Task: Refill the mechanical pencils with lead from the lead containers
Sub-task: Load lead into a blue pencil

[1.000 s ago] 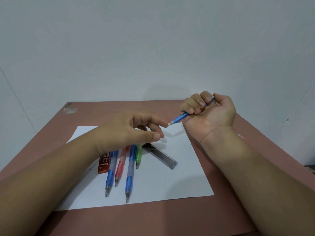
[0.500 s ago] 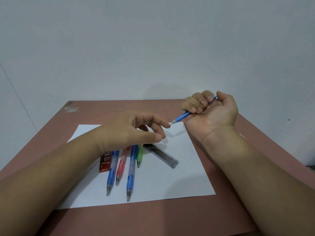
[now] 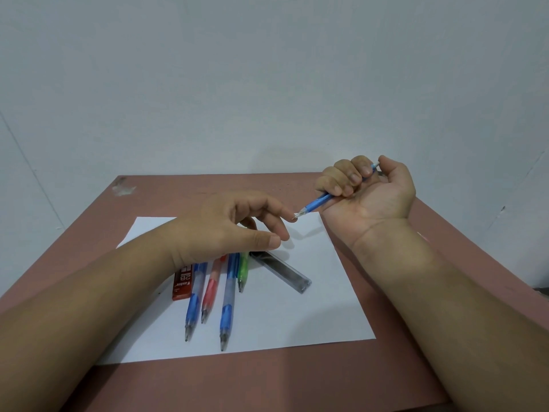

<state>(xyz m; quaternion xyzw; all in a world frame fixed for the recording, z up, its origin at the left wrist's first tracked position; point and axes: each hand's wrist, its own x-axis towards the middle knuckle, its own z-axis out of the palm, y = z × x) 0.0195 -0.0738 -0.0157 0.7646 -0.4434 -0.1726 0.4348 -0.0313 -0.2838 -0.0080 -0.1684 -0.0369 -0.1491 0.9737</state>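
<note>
Right hand (image 3: 371, 188) gripped blue mechanical pencil (image 3: 319, 202), tip angled toward left hand (image 3: 234, 224). Left index fingertip (image 3: 292, 218) met pencil tip. Four pencils (image 3: 227, 295), red lead container (image 3: 183, 282) and dark lead container (image 3: 285, 272) lay on white paper (image 3: 326, 292), on table (image 3: 267, 382).

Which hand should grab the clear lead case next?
Probably the left hand: it holds nothing and hovers right above the clear lead case, while the right hand is busy gripping the blue pencil.
</note>
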